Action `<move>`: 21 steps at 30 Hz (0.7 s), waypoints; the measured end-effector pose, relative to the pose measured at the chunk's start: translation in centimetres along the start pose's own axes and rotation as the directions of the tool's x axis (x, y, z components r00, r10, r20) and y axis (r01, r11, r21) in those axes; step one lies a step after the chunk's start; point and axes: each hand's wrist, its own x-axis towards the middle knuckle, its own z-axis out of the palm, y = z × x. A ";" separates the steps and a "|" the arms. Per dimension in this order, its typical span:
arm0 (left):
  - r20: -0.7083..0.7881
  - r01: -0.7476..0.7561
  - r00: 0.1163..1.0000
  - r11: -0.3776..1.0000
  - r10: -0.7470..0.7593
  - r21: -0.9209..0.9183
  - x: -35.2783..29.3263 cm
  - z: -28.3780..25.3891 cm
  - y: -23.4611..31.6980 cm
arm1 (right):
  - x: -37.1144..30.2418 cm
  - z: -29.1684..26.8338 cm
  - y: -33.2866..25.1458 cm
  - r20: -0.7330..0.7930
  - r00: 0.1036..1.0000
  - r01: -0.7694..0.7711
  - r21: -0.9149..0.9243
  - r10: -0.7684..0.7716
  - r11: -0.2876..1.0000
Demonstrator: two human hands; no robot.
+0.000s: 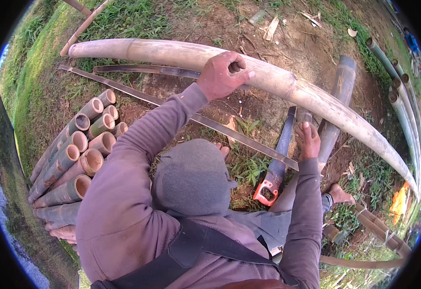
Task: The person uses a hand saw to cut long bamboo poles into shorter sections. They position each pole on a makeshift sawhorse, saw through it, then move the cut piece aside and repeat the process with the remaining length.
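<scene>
On the pale bamboo pole (287,84), left hand (225,74) grip closed; right hand (308,140) seemingly flat on dark culm (338,91).

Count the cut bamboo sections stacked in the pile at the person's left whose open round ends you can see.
9 open ends show in the bamboo pile, packed together at the left beside the purple sleeve; more may be hidden under the arm.

A long pale bamboo pole (287,86), thick, smooth and dry, lay across the bare ground from ten o'clock toward four o'clock. A short dark bamboo piece (338,103) rested aslant under it, near two o'clock, touching its underside.
</scene>
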 end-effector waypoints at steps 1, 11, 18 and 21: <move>0.093 0.189 0.981 0.950 -0.170 -0.249 -0.8 1.2 0.0 | 1.0 0.2 -1.6 -0.052 0.980 -0.167 0.319 0.193 0.933; 0.182 0.288 0.620 0.006 -0.764 -0.958 -3.7 4.5 -8.6 | 10.4 0.1 -3.2 -0.281 0.957 0.210 0.837 0.069 0.505; -0.132 0.076 0.580 0.215 -0.804 -0.974 -2.6 2.2 -9.9 | 8.3 1.9 -3.8 -0.244 0.966 0.173 0.856 0.085 0.487; -0.286 -0.098 0.583 0.283 -0.760 -0.954 -3.1 -2.7 -9.8 | 5.0 6.5 -5.8 -0.224 0.973 0.169 0.850 0.051 0.498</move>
